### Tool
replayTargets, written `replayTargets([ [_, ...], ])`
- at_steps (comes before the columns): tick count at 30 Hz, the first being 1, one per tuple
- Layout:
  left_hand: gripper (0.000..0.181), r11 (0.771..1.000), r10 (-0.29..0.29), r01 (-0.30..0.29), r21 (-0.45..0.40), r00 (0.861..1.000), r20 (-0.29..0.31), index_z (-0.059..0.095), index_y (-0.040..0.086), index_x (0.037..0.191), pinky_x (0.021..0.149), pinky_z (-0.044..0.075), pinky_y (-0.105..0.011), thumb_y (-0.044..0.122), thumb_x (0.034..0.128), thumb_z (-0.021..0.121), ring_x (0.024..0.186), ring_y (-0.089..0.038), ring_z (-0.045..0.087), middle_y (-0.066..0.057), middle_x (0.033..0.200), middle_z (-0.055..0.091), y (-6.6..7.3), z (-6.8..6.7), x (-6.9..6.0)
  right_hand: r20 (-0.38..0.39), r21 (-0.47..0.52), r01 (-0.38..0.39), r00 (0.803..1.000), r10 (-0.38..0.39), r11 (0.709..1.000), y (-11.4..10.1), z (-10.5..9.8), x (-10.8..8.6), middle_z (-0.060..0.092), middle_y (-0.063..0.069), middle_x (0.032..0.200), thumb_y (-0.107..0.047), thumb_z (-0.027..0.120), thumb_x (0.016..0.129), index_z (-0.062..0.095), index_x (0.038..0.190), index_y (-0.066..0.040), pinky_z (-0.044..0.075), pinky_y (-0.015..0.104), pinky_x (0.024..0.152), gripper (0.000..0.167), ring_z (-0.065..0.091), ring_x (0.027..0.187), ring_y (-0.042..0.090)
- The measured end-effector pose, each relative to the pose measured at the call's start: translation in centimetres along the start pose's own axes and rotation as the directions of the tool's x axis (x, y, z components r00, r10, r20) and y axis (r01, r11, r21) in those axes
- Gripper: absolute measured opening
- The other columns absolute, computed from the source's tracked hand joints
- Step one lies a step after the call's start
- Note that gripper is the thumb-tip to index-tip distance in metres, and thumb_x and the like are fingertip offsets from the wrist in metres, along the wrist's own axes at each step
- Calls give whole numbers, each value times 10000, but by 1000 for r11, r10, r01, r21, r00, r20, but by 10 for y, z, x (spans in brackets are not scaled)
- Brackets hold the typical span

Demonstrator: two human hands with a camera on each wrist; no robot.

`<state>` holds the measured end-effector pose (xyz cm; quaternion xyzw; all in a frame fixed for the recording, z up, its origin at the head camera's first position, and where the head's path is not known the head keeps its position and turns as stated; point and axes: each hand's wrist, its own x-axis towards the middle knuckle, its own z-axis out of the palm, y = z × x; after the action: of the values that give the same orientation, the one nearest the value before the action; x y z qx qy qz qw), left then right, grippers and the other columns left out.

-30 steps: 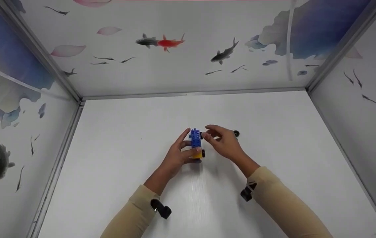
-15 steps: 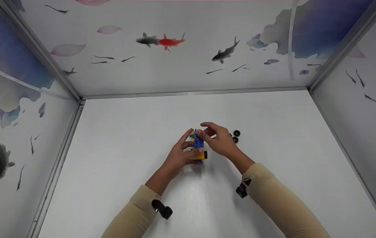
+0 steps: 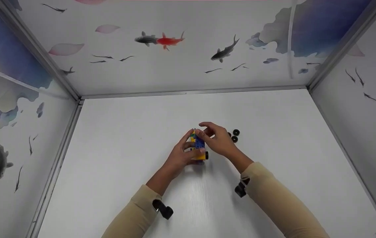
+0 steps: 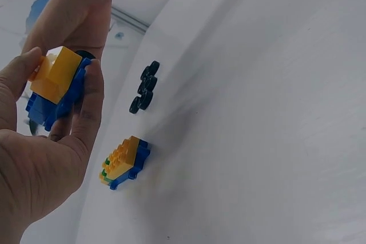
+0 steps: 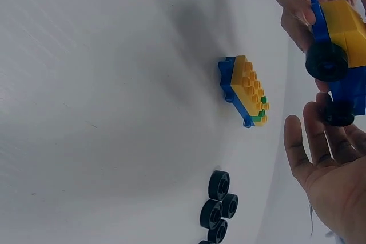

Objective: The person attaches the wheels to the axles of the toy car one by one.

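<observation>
My left hand (image 3: pixel 178 157) grips a blue-and-yellow toy car (image 3: pixel 200 143) built of blocks, with thumb and fingers around its body. A black wheel (image 5: pixel 326 61) is on its side, in the right wrist view. My right hand (image 3: pixel 219 140) is at the car's far end, its fingers around a second black wheel (image 5: pixel 338 112) against the blue base. How firmly that wheel sits is hidden. Another blue-and-yellow block piece (image 5: pixel 243 91) with green bits lies on the table below the held car.
Several loose black wheels (image 3: pixel 235 138) lie close together on the white table (image 3: pixel 125 158), just right of my right hand. Printed walls with fish stand at the back and both sides.
My right hand has carried a wheel leftward to the car's far end. The car has shifted slightly right, uncovering the block piece behind it. More loose wheels show beside the right hand.
</observation>
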<state>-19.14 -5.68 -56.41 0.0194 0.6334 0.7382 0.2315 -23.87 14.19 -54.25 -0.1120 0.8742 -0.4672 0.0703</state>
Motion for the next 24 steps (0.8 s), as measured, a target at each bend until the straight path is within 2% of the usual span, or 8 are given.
replayTargets([
  [9,1015,1000,1,-1,-3,1000,6,240,363,1769,994,675,-475,317,972,867,1285,-322,711,-182,1500,588,-1,-1,0,1,-12,25,1000,-25,1000,-1,3,2,763,61,1070,-514,692,1080,666,1502,-168,614,414,897,546,716,1019,207],
  [17,992,1000,-7,7,5,1000,4,263,388,1759,1026,663,-475,346,973,869,1325,-326,690,-189,1502,575,0,1,-2,-13,2,36,999,-36,999,-2,3,1,770,62,1062,-488,684,1091,685,1475,-175,630,436,907,495,729,1013,212],
  [24,999,997,-71,71,26,997,-4,246,369,1768,1071,643,-452,393,981,861,1336,-334,693,-210,1489,569,-2,1,-3,-14,20,23,1000,-23,1000,-1,2,0,753,65,1067,-431,687,1102,687,1466,-160,636,391,894,453,717,997,208],
])
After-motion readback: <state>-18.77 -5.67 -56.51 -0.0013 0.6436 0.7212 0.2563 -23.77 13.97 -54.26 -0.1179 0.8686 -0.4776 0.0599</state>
